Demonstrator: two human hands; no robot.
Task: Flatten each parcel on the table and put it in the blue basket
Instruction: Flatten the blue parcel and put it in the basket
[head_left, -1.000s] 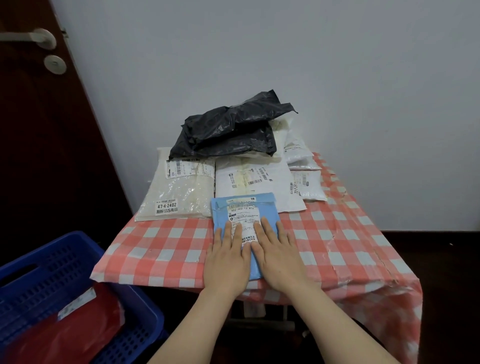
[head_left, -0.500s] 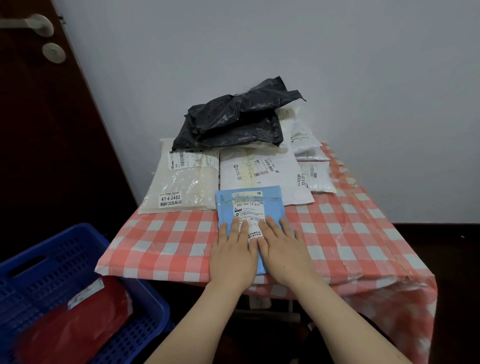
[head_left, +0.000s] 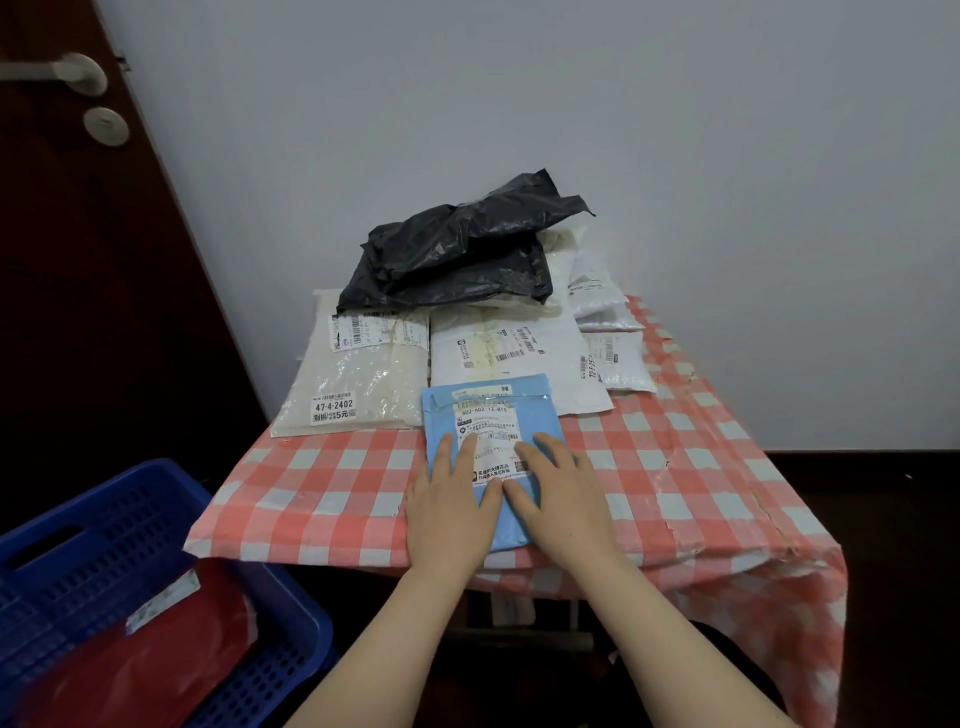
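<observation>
Both palms are sliding slightly apart since the earlier view: left hand (head_left: 452, 512) and right hand (head_left: 563, 499) are pressing, fingers straight and flat, on the blue parcel (head_left: 541, 420) lying at the surface's (head_left: 322, 483) near edge. It is probably light, soft and slippery, so pinching a side edge is looking safest.

The one camera is riding on my head, looking forward and down, close over my left hand (head_left: 452, 512), right hand (head_left: 563, 499) and the checked table (head_left: 322, 483).
</observation>
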